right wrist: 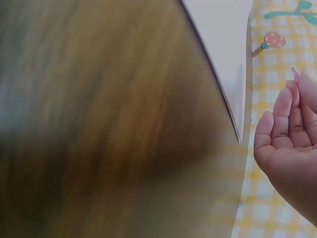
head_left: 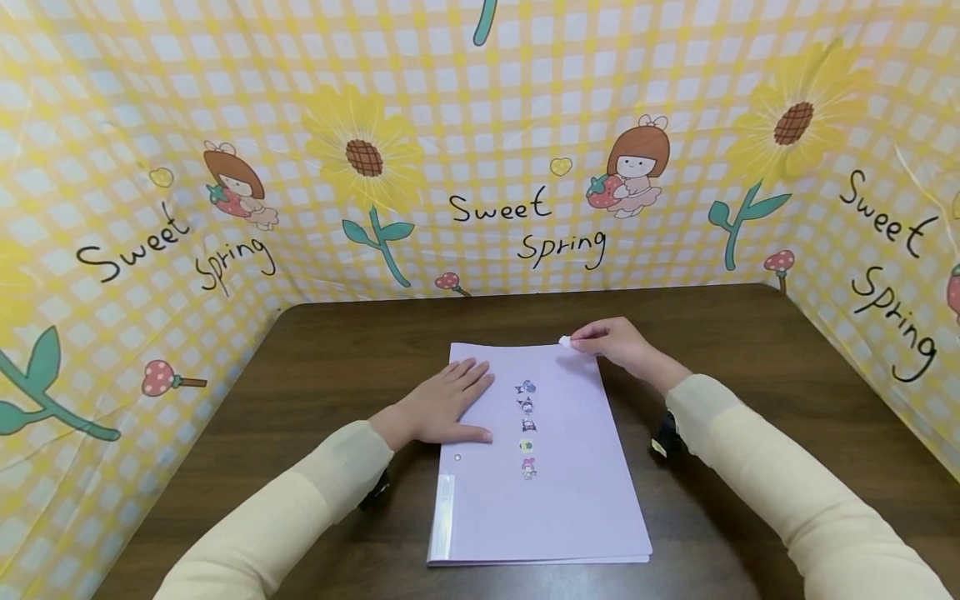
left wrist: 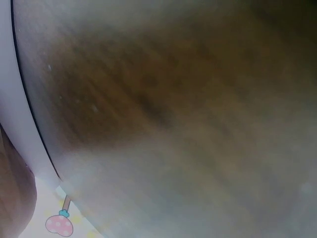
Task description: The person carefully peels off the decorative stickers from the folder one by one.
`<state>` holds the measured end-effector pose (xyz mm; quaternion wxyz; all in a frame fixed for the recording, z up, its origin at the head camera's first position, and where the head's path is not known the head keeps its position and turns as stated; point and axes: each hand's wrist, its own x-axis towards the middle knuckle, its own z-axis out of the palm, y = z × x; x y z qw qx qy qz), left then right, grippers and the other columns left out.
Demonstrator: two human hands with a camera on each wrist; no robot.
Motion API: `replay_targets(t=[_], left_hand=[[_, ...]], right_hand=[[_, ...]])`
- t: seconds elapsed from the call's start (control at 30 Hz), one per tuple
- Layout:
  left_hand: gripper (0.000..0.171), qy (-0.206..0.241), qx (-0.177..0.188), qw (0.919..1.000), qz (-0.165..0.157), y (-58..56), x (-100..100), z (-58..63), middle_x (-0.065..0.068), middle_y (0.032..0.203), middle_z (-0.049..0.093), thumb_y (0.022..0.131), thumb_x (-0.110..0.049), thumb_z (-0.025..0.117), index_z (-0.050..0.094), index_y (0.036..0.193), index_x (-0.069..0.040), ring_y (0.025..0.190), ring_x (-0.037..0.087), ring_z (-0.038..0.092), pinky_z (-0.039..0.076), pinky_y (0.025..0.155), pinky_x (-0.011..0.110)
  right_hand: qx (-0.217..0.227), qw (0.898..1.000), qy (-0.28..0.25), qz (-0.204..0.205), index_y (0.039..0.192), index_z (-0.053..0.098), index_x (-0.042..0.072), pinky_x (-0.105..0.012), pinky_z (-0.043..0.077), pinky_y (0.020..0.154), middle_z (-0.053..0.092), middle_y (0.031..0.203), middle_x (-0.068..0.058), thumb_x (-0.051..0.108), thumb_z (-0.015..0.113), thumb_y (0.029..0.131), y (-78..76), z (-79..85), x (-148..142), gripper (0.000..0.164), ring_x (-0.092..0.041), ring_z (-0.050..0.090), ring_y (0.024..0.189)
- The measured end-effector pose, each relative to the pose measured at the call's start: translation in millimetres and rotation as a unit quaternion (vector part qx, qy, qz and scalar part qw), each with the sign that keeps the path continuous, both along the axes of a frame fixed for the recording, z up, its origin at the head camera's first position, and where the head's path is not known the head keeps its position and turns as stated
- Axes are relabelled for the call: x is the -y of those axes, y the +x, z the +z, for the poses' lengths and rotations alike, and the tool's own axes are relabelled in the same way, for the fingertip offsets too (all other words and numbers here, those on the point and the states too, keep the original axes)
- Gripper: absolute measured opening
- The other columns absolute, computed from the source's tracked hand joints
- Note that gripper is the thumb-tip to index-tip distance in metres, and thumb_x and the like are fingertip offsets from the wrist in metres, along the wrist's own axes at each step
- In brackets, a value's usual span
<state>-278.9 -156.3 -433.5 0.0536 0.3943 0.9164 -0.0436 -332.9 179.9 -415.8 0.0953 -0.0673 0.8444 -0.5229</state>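
Note:
A lilac folder (head_left: 577,508) lies on the brown table, with a column of several small cartoon stickers (head_left: 527,406) down its middle. My left hand (head_left: 446,404) rests flat on the folder's left side, fingers spread, thumb pointing at the column. Over the folder's top right corner, my right hand (head_left: 618,343) pinches a small sticker (head_left: 566,342) between thumb and fingertips; it looks white from above. In the right wrist view this sticker (right wrist: 295,74) shows pink, and the other fingers (right wrist: 281,111) are loosely bent. Only a sliver of the left hand (left wrist: 15,193) appears in the left wrist view.
The dark wooden table (head_left: 360,333) stretches around the folder. A yellow checked cloth (head_left: 480,125) printed with flowers and cartoon girls stands behind and on both sides. A clear label strip (head_left: 444,517) and a small round stud (head_left: 458,457) sit along the folder's left edge.

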Motion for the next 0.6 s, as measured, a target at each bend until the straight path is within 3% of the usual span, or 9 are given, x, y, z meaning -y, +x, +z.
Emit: replay_targets(t=[0.27,0.6], left_hand=[[0.104,0.002,0.003,1.0,0.001,0.1,-1,1.2,0.009,0.162,0.009,0.083,-0.083,0.03,0.016,0.157,-0.012,0.148,0.028,0.002,0.003,0.117,0.041],[0.103,0.005,0.001,1.0,-0.006,3.0,-1,5.2,0.011,0.162,0.011,0.084,-0.082,0.031,0.018,0.156,-0.009,0.147,0.03,0.005,0.007,0.117,0.043]], right_hand=[[-0.008,1.0,-0.029,0.003,0.106,0.066,-0.005,-0.04,0.051,0.086,0.067,0.099,-0.011,0.013,0.073,0.089,-1.8,4.3,-25,0.026,-0.028,0.061,0.095],[-0.003,1.0,-0.01,-0.002,0.111,0.063,-0.008,-0.035,0.052,0.083,0.066,0.096,-0.009,0.013,0.071,0.091,-8.1,1.3,-57,0.031,-0.026,0.06,0.094]])
